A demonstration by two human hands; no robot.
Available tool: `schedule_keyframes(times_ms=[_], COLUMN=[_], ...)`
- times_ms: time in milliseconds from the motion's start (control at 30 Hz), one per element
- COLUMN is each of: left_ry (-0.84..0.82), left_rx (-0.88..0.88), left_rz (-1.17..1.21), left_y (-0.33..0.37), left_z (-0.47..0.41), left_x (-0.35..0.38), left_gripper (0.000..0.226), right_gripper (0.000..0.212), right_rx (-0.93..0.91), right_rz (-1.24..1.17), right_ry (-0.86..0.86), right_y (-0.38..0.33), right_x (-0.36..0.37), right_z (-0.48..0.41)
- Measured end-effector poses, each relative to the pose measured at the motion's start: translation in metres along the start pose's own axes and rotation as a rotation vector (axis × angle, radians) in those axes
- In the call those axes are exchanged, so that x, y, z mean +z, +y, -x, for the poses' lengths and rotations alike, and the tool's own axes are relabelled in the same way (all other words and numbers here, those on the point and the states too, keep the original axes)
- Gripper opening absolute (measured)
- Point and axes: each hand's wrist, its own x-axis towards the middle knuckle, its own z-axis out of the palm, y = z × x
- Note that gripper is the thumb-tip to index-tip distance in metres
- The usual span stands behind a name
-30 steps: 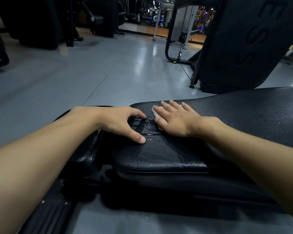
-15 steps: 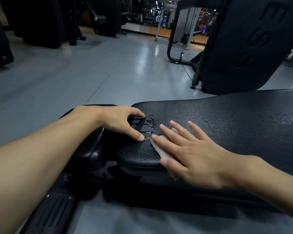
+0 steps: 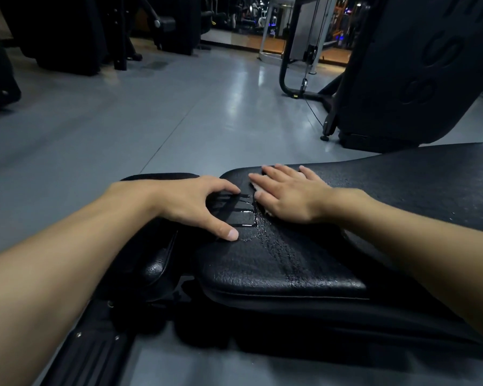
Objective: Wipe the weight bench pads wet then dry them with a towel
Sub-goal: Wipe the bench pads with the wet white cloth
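A long black bench pad (image 3: 388,190) runs from the centre to the right edge, with wet streaks and droplets near its left end. My right hand (image 3: 290,193) lies flat on it, pressing a small pale cloth (image 3: 256,186) against the pad; only the cloth's edges show under the fingers. My left hand (image 3: 198,203) rests with spread fingers on the pad's left end, thumb forward, touching nothing else. A second, smaller black pad (image 3: 156,263) sits lower at the left, beneath my left wrist.
The bench's black frame (image 3: 95,355) runs to the lower left. A large black machine (image 3: 418,73) stands just behind the pad at the right, a cable station (image 3: 304,48) farther back. Dark machines (image 3: 67,32) line the far left. Grey floor (image 3: 123,121) lies between.
My right hand slid the cloth from the pad's near edge back to its far left end. The left hand stayed put.
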Motion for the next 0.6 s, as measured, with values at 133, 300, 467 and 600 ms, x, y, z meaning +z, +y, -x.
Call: schedule_keyframes(times_ms=[133,300,467,600], left_ry=[0.005,-0.006,-0.030,-0.035], left_rx=[-0.009,-0.011,-0.033,-0.060], left_rz=[0.008,-0.001,-0.025,-0.060], left_y=[-0.004,-0.003,-0.003,-0.004], left_z=[0.001,0.007,0.015,0.018], left_x=[0.001,0.003,-0.001,-0.001], left_gripper=[0.101,0.099,0.102,0.107], right_gripper=[0.058,0.060,0.060,0.061], right_rx=[0.096,0.144,0.036,-0.078], right_rz=[0.000,0.035,0.033,0.073], right_ry=[0.007,-0.010,0.001,0.000], right_y=[0.007,0.005,-0.013,-0.034], right_x=[-0.005,-0.003,0.004,0.008], right_z=[-0.046,-0.060,-0.021,0.033])
